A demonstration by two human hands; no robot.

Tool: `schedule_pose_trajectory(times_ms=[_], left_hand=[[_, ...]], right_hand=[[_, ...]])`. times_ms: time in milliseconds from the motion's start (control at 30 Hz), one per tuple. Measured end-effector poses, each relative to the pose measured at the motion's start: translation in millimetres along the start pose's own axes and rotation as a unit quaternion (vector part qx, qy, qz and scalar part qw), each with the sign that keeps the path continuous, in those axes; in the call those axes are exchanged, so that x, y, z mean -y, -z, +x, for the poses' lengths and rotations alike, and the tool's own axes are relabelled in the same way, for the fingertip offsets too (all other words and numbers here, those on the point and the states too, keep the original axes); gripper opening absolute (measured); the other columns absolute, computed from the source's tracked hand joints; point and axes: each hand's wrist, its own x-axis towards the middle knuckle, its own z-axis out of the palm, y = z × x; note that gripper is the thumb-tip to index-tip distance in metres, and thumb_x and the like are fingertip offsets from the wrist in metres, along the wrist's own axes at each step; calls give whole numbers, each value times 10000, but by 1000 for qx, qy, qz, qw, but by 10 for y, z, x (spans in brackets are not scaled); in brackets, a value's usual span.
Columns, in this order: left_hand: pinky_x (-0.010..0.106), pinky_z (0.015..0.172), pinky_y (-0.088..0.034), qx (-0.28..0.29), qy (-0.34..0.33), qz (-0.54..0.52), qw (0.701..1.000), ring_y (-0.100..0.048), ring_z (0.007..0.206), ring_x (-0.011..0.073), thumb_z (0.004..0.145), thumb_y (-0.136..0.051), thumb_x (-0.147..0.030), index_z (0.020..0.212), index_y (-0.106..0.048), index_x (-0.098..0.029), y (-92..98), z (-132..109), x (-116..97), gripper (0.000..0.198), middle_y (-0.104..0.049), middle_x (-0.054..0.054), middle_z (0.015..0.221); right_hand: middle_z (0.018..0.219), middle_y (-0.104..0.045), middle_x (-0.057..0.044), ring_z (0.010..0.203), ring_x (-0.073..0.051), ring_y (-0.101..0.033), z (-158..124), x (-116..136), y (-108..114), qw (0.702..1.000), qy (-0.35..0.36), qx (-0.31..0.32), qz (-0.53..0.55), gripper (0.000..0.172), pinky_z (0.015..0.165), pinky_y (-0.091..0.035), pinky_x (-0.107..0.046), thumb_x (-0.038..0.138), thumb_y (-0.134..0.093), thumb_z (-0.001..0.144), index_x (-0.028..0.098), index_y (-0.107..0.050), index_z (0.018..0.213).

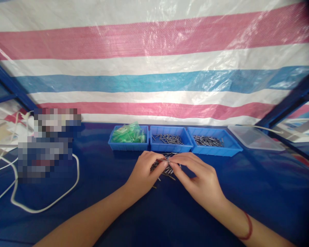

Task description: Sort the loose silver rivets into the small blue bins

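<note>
My left hand (pixel 144 171) and my right hand (pixel 198 176) meet over a small heap of thin metal pins (pixel 167 168) on the blue table top (pixel 105 192). Both hands pinch with thumb and fingertips at the same spot, on a small metal pin between them. Behind the heap stand three blue trays in a row: the left tray (pixel 112 143) holds green plastic parts, the middle tray (pixel 170 147) and the right tray (pixel 211 149) hold more metal pins.
A clear plastic lid (pixel 254 138) lies right of the trays. A white cable (pixel 48 206) loops over the table at the left, near a blurred-out object (pixel 48 144). A striped tarpaulin (pixel 154 61) hangs behind, and blue frame bars (pixel 293 99) run down both sides.
</note>
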Motion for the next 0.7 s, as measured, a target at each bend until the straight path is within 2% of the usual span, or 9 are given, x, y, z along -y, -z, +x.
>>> schedule_pose_trajectory(times_ms=[133,300,567,700], left_hand=[[255,764,-449,-27,24,-87,996,-594,816,150,891,-526,-229,915,-629,-185,24,-12,-51,114,-662,22,888],[231,738,-443,-16,50,-157,986,-595,788,139,874,-554,-232,909,-646,-175,27,-11,-92,113,-669,14,863],[235,736,-442,-22,78,-198,977,-591,799,142,896,-537,-278,908,-643,-182,-3,-41,-71,143,-660,10,863],[230,734,-445,-19,78,-195,978,-595,799,140,894,-541,-272,899,-647,-181,2,-37,-73,140,-660,11,869]], right_hand=[[865,-712,-36,810,-188,-663,-29,2,-22,998,-49,-14,32,93,747,-531,-323,208,-588,853,229,-670,889],[866,-723,-39,786,-179,-676,-68,-27,-79,987,-129,-3,91,111,694,-550,-285,267,-599,848,216,-686,893],[862,-706,-36,765,-169,-649,-66,-33,-117,976,-170,34,132,126,679,-526,-274,292,-595,851,204,-675,895],[868,-671,-36,768,-156,-619,-62,-30,-120,973,-166,64,148,141,704,-503,-272,280,-540,887,199,-656,901]])
